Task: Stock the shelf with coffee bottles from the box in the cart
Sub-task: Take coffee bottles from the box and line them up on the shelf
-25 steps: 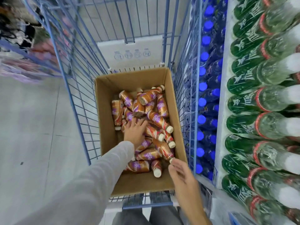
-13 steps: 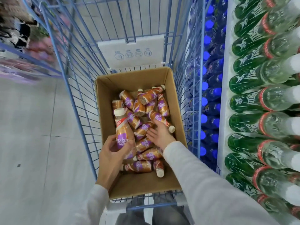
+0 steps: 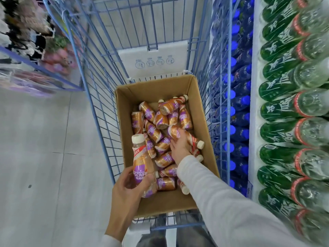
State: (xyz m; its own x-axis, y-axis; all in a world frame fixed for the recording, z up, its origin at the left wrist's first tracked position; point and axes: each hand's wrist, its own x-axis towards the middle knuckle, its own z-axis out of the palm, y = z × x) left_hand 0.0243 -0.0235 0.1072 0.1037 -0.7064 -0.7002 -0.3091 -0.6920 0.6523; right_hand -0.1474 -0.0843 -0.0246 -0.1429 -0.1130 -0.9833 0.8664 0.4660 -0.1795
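Observation:
An open cardboard box sits in the blue wire cart and holds several brown-and-purple coffee bottles lying in a loose heap. My left hand grips one coffee bottle upright above the box's near-left corner, white cap up. My right hand reaches into the box from the right, its fingers wrapped over a lying coffee bottle on the right side of the heap. My white sleeve hides some of the bottles beneath it.
The shelf on the right carries rows of green-labelled clear bottles and, behind the cart's mesh, blue-capped bottles. Grey tiled floor lies to the left. Another blue cart frame with blurred goods stands at far left.
My left hand first reached into the heap, then lifted one bottle upright to the box's near-left corner. My right hand moved from the near edge into the box onto a lying bottle.

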